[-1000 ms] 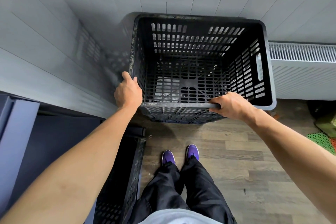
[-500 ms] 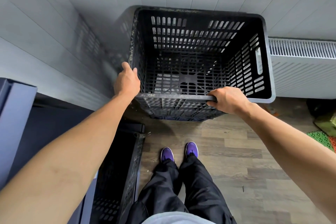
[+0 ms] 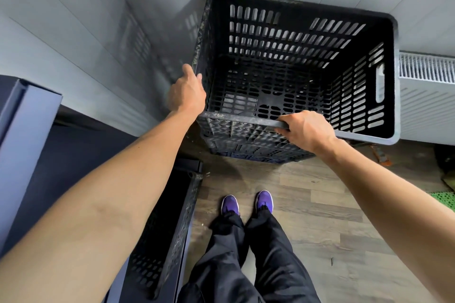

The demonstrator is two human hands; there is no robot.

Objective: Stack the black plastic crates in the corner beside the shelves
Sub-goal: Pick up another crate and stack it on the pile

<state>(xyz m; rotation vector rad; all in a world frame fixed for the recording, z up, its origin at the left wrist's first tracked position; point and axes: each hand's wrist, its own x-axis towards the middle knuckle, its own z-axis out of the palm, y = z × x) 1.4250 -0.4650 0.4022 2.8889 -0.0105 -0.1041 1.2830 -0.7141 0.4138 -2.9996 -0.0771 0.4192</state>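
A black slotted plastic crate (image 3: 391, 76) stands in the wall corner, on top of other crates whose sides (image 3: 248, 147) show below its front rim. My left hand (image 3: 186, 92) rests against its near left corner, fingers on the outer left side. My right hand (image 3: 306, 129) grips the front rim from above. A second black crate (image 3: 170, 231) sits low at my left, beside the dark blue shelf unit (image 3: 27, 130).
A white radiator (image 3: 426, 96) lines the wall right of the crate. Grey panelled walls meet behind it. My purple shoes (image 3: 246, 203) stand on the wood floor (image 3: 320, 204). A green mat (image 3: 444, 199) and small clutter lie at the far right.
The view has shifted slightly to the right and closer; both hands stay on the crate's rim, and the crate sits a little nearer the corner walls.
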